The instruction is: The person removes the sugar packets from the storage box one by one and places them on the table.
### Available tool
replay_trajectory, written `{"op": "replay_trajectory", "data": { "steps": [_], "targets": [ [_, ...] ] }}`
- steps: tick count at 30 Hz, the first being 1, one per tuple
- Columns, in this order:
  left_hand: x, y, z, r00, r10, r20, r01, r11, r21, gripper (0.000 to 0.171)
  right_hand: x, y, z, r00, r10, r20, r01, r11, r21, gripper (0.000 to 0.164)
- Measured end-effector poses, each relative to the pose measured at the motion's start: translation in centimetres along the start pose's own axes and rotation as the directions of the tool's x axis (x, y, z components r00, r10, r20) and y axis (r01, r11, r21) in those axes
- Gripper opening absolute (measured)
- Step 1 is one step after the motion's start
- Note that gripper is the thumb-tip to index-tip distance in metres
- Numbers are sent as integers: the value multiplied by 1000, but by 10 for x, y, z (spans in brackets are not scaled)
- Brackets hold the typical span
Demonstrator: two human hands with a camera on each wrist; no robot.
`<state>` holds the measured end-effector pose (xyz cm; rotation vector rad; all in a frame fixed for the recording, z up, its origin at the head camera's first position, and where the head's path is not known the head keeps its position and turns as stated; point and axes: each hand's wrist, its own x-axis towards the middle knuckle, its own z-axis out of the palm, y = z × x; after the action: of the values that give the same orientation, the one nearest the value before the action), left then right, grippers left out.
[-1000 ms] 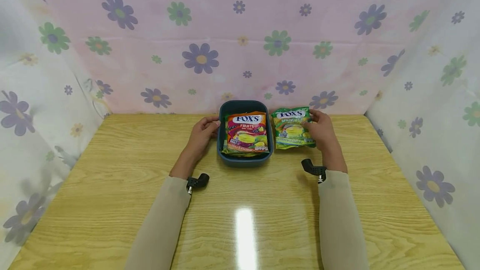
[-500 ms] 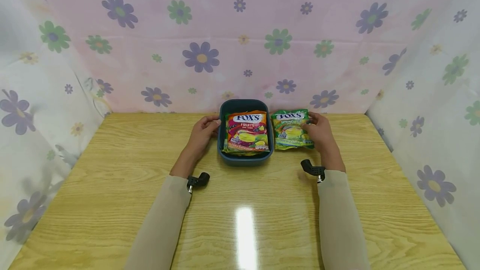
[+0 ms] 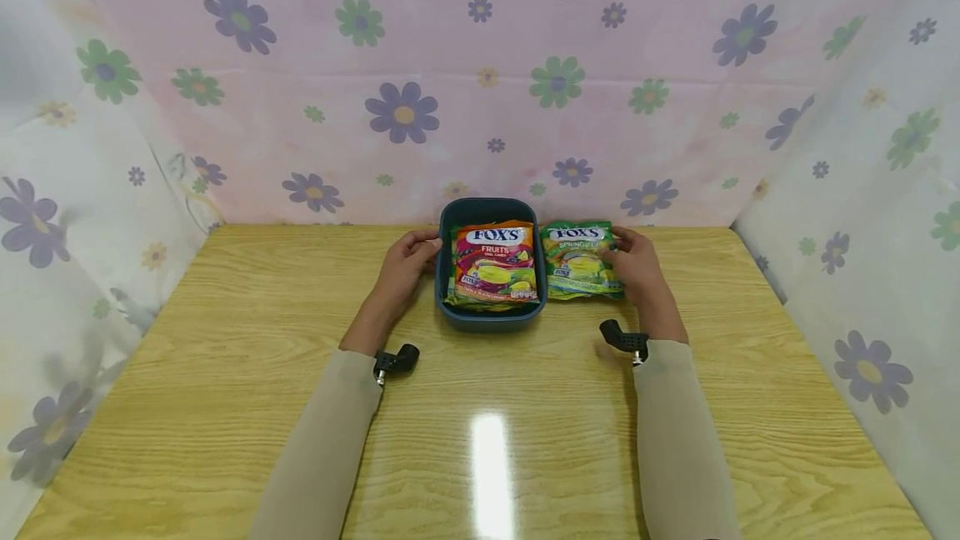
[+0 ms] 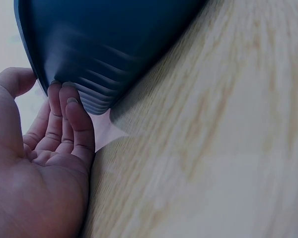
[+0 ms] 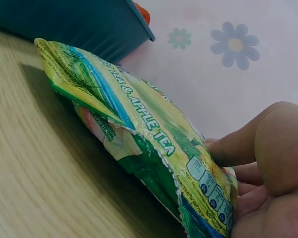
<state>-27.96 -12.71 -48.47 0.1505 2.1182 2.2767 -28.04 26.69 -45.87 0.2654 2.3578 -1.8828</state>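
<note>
A dark blue plastic bin (image 3: 491, 323) stands at the back of the table with a red-orange bag of Fox's fruit candy (image 3: 495, 265) on top inside. Green edges of another bag peek out under it. My left hand (image 3: 402, 272) holds the bin's left side. In the left wrist view its thumb meets the rim and its curled fingers (image 4: 80, 119) touch the ribbed outer wall. Right of the bin, my right hand (image 3: 636, 269) pinches the right edge of a green bag of Fox's spring tea candy (image 3: 579, 261). The right wrist view shows this bag tilted, a shadow below it.
The wood-grain table (image 3: 420, 432) extends forward and to both sides. Behind it hangs a pink flowered cloth (image 3: 480, 107), with white flowered cloth at left and right. A black wrist mount (image 3: 397, 358) sits on each forearm.
My right hand has moved slightly left and down with the green candy bag, now closer to the bin's right side. My left hand and the bin have stayed in place.
</note>
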Motion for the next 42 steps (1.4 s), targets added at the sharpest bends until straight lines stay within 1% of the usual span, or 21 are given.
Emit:
{"op": "replay_trajectory", "data": {
  "steps": [6, 13, 17, 21, 28, 32, 36, 40, 42],
  "targets": [
    [0, 1, 1, 1000, 1, -2, -1, 1000, -2, 42, 0, 2, 1, 1000, 11, -5, -11, 999, -53, 68],
    [0, -1, 0, 1000, 2, -5, -2, 1000, -4, 41, -3, -2, 3, 1000, -26, 6, 26, 986, -162, 69],
    [0, -1, -1, 1000, 0, -4, 0, 1000, -8, 40, -7, -10, 3, 998, -53, 25, 58, 960, -274, 70],
    [-1, 1, -1, 1000, 0, 0, 0, 1000, -7, 41, -14, -21, 3, 997, -60, 39, 70, 920, -385, 71],
    [0, 1, -1, 1000, -11, 6, 11, 1000, -7, 42, -21, -33, -1, 997, -30, 69, 60, 871, -487, 69],
    [1, 0, -2, 999, -31, 17, 31, 999, -18, 43, -26, -39, -2, 998, -23, 58, 50, 853, -519, 68],
    [-1, 5, -2, 998, -48, 28, 49, 998, -29, 43, -32, -46, -2, 999, -27, 34, 41, 859, -510, 68],
    [-9, 22, 1, 998, -56, 32, 57, 998, -13, 42, -37, -53, -2, 997, -72, 20, 73, 874, -481, 66],
    [-11, 27, 2, 998, -52, 31, 52, 999, -9, 42, -38, -56, -2, 995, -97, 23, 97, 881, -464, 64]
  ]
}}
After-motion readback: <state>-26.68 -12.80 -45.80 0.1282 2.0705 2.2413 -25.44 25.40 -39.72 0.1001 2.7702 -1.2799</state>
